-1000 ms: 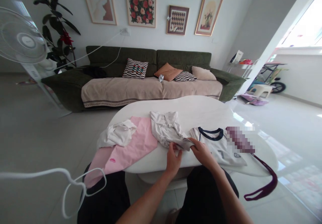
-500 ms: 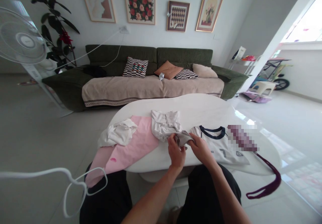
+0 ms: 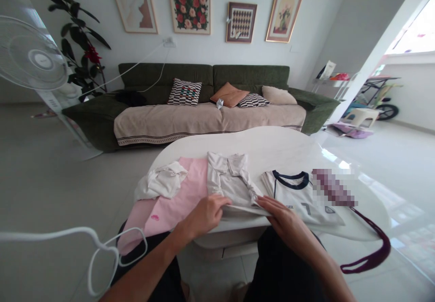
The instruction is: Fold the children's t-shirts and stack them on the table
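Observation:
A pale grey-white shirt [image 3: 233, 179] lies partly folded on the white table [image 3: 265, 146], its near edge drawn out straight towards me. My left hand [image 3: 209, 211] pinches the near left corner of that edge. At the near right corner, my right hand [image 3: 285, 216] has its fingers over the cloth and grips it. To the left is a pink garment [image 3: 180, 202] with a bunched white cloth [image 3: 163, 182] on top, its lower end hanging over the table edge. On the right lies a folded white jersey [image 3: 295, 202] with a navy collar.
A purple item with a dark strap [image 3: 377, 252] lies right of the jersey, partly blurred out. A white cable [image 3: 91, 238] loops in front at lower left. Beyond the table stands a green sofa [image 3: 166, 78] with cushions; a white fan [image 3: 37, 62] stands at left.
My hands have moved apart and the shirt's near part, bunched between them before, is now spread flatter and wider. My left hand has shifted left, my right slightly right.

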A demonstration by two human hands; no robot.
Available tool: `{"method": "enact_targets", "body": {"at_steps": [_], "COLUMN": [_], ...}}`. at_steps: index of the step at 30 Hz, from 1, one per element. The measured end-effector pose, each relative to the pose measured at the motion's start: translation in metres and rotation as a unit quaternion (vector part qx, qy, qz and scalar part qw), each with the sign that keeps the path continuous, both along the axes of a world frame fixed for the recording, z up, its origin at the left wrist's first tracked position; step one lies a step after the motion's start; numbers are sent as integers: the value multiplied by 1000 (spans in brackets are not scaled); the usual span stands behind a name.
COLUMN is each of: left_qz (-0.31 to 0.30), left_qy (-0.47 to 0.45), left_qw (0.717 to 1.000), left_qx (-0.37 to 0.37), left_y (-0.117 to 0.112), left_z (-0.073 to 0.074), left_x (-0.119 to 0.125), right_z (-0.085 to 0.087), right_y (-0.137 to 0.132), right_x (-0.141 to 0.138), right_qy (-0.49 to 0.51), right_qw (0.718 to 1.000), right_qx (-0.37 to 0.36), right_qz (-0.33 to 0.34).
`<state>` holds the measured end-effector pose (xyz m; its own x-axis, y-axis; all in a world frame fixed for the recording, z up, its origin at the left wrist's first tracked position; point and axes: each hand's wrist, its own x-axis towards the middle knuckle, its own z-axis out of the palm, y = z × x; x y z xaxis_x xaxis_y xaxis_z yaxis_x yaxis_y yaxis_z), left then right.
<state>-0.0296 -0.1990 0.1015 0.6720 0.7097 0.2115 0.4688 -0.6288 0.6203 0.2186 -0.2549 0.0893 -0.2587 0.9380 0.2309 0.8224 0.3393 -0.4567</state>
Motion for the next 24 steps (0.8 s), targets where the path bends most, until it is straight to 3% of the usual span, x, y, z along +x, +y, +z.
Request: {"method": "enact_targets", "body": {"at_steps": [3, 7, 12, 15, 19, 24], "left_qz": [-84, -129, -133, -144, -146, -121], "left_qy": [124, 213, 164, 144, 148, 138], "left_qw": [988, 968, 976, 975, 973, 982], "left_qx": [25, 34, 49, 85, 98, 52], "left_y": [-27, -54, -63, -61, -59, -66], "left_z": [11, -3, -40, -51, -49, -41], "left_x": [-23, -33, -40, -48, -56, -61], "right_z": [-9, -24, -43, -54, -60, -50], "right_y": [-30, -57, -67, -69, -70, -66], "right_x": [-11, -28, -24, -16, -12, -17], "right_qy": [-12, 0, -4, -9, -8, 10], "right_qw": [996, 984, 987, 990, 992, 992], "right_qx": [-69, -143, -129, -111, -104, -112], "right_qz": [52, 102, 97, 83, 66, 57]}}
